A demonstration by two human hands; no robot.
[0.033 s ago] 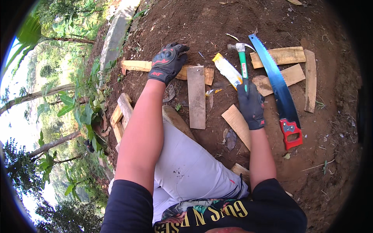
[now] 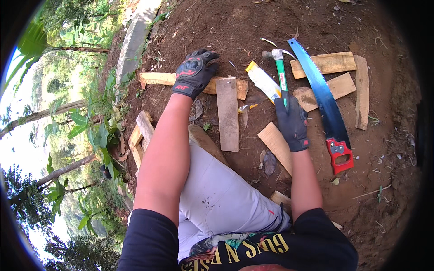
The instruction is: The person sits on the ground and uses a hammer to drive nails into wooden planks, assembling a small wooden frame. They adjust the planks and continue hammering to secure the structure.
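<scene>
"Grey trousers [image 2: 226,194] occupy the near zone. What lies beyond them?"

"One short plank [image 2: 275,145], on the soil [image 2: 203,27], just beside the right hand [image 2: 292,124]."

"State of the right hand?"

"Gloved, back upward, closed round the lower grip of the hammer [image 2: 281,76]. The green handle points away from the body, metal head at the far end. Whether that head touches the soil cannot be determined."

"Adjacent items?"

"Left of the hammer: the grey plank [image 2: 228,115]. Right of it: the saw [image 2: 331,108], red handle toward the body, blue blade across two planks [image 2: 332,63]. A slim plank [image 2: 361,92] lies further right. A yellow-and-white packet [image 2: 263,81] lies between grey plank and hammer."

"State of the left hand [image 2: 194,72]?"

"Gloved, bent over the long plank [image 2: 158,78], which the grey plank's far end overlaps. Its underside is hidden; whether it pinches anything cannot be determined."

"Background?"

"Concrete path [image 2: 134,49] and green plants [image 2: 101,131], at left."
</scene>
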